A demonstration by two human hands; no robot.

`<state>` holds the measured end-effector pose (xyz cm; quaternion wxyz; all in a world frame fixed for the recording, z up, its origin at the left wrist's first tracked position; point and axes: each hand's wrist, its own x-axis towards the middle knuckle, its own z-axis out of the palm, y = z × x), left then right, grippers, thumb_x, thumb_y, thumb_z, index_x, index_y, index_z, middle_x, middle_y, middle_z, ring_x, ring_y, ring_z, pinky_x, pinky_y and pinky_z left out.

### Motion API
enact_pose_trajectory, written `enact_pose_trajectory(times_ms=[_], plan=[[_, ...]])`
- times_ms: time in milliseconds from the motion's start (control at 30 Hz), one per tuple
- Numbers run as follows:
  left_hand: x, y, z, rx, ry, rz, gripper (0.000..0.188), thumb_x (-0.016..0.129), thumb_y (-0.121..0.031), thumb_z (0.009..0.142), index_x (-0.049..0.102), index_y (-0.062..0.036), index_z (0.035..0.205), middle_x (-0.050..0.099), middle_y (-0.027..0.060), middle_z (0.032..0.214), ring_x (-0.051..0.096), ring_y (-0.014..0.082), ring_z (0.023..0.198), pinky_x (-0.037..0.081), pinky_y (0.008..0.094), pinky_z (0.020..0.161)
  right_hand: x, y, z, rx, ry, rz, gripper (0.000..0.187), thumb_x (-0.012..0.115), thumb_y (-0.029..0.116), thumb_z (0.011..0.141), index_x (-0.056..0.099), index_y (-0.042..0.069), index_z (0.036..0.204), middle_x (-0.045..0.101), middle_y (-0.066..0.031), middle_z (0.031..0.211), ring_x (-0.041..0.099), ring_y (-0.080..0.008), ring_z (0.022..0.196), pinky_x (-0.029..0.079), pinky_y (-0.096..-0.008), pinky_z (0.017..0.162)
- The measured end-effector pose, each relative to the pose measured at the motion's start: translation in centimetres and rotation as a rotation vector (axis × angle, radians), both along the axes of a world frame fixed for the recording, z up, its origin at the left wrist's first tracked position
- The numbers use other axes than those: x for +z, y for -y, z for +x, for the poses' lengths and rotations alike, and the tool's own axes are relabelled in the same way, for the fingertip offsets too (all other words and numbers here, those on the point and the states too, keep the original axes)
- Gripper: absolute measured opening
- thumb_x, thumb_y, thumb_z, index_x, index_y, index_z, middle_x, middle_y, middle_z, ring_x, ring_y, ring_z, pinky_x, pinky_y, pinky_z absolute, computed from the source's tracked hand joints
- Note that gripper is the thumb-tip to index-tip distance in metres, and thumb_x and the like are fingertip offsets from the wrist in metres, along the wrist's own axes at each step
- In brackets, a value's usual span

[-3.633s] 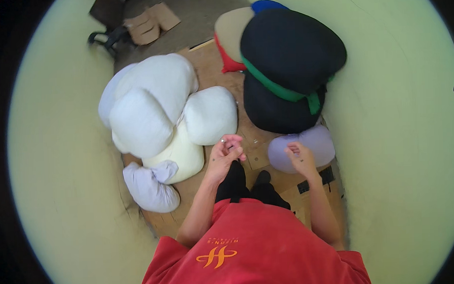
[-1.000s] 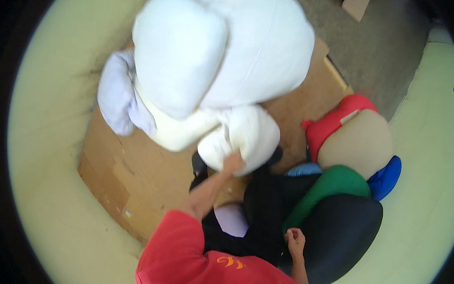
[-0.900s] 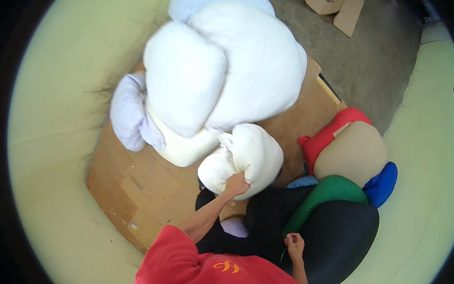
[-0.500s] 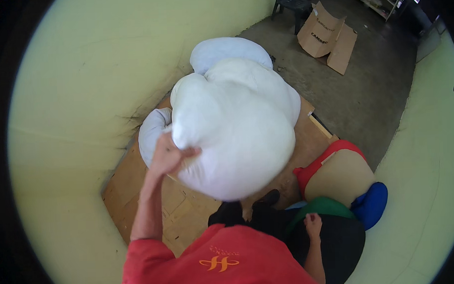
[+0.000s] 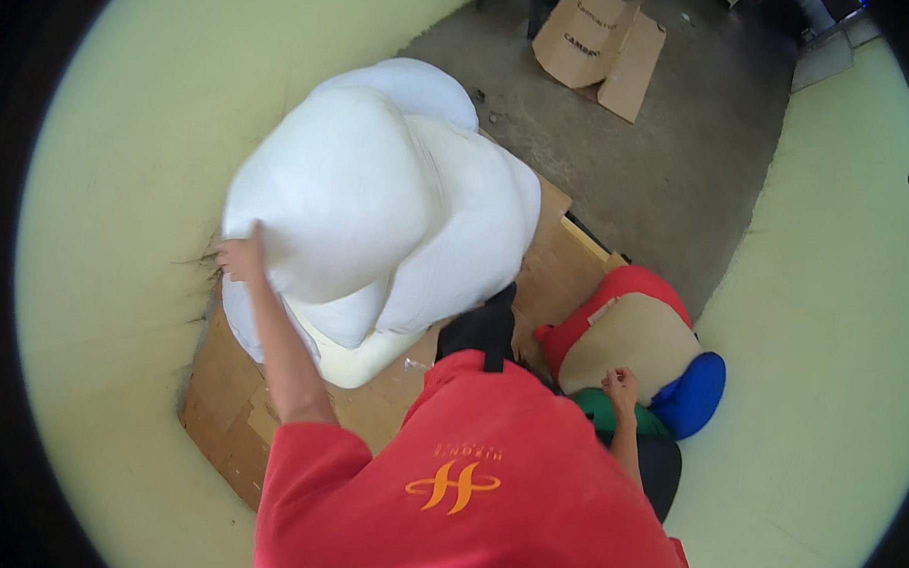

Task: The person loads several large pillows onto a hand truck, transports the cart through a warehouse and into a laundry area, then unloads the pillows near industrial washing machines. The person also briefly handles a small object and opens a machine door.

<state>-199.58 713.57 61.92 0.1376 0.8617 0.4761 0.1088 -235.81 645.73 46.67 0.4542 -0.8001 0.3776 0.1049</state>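
Note:
At the pile's left edge my left hand [image 5: 241, 257] grips the side of a large white bean bag [image 5: 331, 188], its thumb lying against the cover. That bag is tilted over the top of other white bean bags [image 5: 463, 234], which bulge out behind it and to its right. A pale cream cushion [image 5: 362, 359] shows beneath. My right hand [image 5: 621, 386] hangs on the right with its fingers curled in and nothing seen in them. Just past it lies a red and beige bean bag [image 5: 627, 343], which the hand appears to overlap without gripping.
Brown boards [image 5: 229, 412] lie under the pile. Blue [image 5: 689, 396], green [image 5: 597, 409] and black [image 5: 661, 472] stuffed bags sit at my right. Pale green walls [image 5: 125, 296] rise on both sides. Farther off are an opened cardboard box [image 5: 601, 44] and a dark chair [image 5: 540, 1].
My left hand has moved left and farther away, tipping the white bean bag toward the left wall. The cream cushion beneath has come into sight. My right hand stays curled; the view has shifted.

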Motion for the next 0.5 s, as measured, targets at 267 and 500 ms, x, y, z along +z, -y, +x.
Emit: enact_pose_trajectory(times_ms=[267,500], plan=[[-29.8,7.4,6.7,-0.441,-0.798,-0.33,0.121,0.061,-0.077,0.074,0.002,-0.0138,0.158,0.013,0.029,0.159,0.002,0.0499,0.147,0.012,0.0596,0.118,6.5,6.0,6.0,-0.278,-0.154,-0.017,0.026,0.064,0.022,0.092,0.064,-0.004,0.094,0.067,-0.0113,0.071,0.062,-0.0153,0.057,0.051,-0.0281,0.054],[-26.7,10.8,14.9,-0.545,-0.957,-0.143,0.065,0.072,-0.05,0.078,0.065,-0.0018,0.12,0.065,0.0222,0.121,0.065,0.03,0.11,0.05,0.0421,0.097,5.6,11.4,14.5,-0.277,-0.245,0.004,0.025,0.064,0.022,0.092,0.064,-0.003,0.093,0.067,-0.0099,0.07,0.062,-0.0137,0.057,0.049,-0.0261,0.052]])
